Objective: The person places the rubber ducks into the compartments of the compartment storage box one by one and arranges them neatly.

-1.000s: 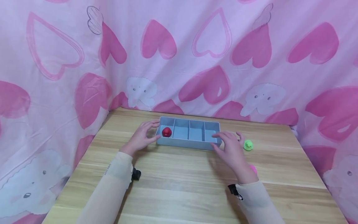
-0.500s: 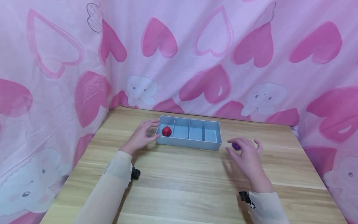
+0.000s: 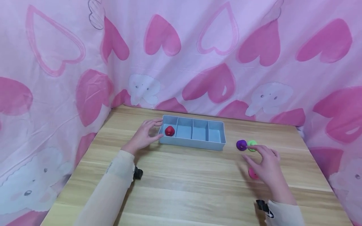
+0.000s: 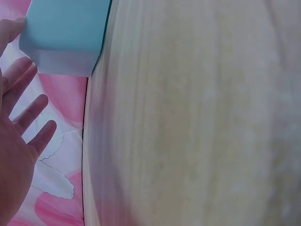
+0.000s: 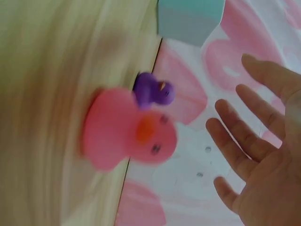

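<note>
My left hand (image 3: 142, 136) rests against the left end of a blue-grey divided box (image 3: 192, 143), thumb at the near corner, index finger by the far one; its fingers (image 4: 41, 136) are spread. A red rounded toy (image 3: 169, 131) sits in the leftmost compartment. With fingers and thumb apart, my right hand (image 3: 267, 164) hovers over the right side of the table, holding nothing. A purple toy duck (image 3: 241, 145) and a partly hidden green toy duck (image 3: 251, 144) are beyond its fingertips. Below the thumb is a pink toy duck (image 3: 252, 173), large in the right wrist view.
The wooden table (image 3: 181, 188) extends toward me from the box. A pink curtain (image 3: 175, 69) with hearts hangs along its back and sides. Dark wrist-worn devices (image 3: 138, 173) sit at both cuffs.
My right hand has moved from the box's right end to the right and toward me. It uncovers the purple duck and covers part of the green and pink ducks. The left hand stays put.
</note>
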A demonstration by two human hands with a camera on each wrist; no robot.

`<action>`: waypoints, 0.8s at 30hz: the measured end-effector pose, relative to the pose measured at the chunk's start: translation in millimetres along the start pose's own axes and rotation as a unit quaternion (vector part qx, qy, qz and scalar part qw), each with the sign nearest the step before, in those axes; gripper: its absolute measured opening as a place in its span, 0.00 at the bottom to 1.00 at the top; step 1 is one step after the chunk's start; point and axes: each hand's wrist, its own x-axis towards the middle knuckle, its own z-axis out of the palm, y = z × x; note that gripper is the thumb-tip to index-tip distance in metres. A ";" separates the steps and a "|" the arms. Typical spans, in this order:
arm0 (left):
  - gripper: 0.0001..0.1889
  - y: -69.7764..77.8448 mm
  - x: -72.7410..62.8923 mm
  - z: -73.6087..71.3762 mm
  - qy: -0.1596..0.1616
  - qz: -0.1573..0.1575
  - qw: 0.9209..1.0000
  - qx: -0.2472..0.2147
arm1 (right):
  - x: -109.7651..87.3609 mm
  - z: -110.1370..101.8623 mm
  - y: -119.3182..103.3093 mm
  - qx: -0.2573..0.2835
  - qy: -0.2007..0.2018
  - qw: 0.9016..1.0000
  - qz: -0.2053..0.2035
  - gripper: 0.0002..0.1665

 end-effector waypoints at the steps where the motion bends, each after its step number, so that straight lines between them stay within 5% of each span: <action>1: 0.31 0.2 0.7 0.8 -0.002 0.001 1.000 0.000 | -3.3 -1.8 3.0 -0.001 -0.002 1.000 0.002 0.25; 24: 0.30 1.1 1.3 1.7 0.003 0.000 1.000 0.003 | -44.2 -22.3 31.3 -0.041 -0.045 0.998 0.035 0.30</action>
